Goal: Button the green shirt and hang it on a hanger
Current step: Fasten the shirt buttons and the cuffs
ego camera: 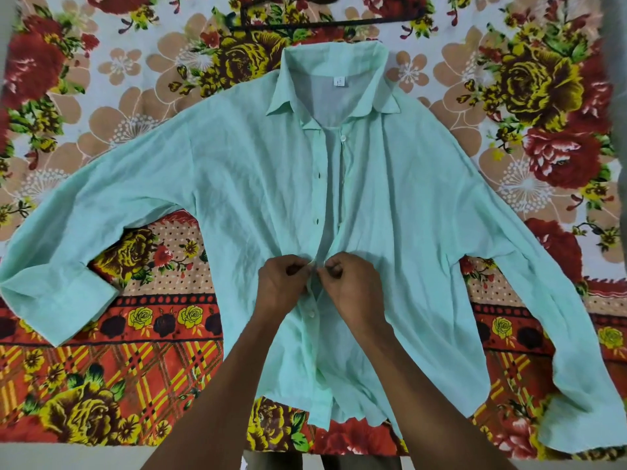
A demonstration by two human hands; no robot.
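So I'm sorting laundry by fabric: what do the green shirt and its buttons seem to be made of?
The green shirt looks like thin, matte woven cotton or a blend: fine creases, and it is slightly sheer. The buttons look like pale, glossy plastic, though they are too small to be sure.

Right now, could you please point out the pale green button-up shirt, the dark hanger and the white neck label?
Pale green button-up shirt (244,184): head view, on the chest panel.
Dark hanger (305,26): head view, on its bottom bar.
White neck label (339,82): head view, on the tag's middle.
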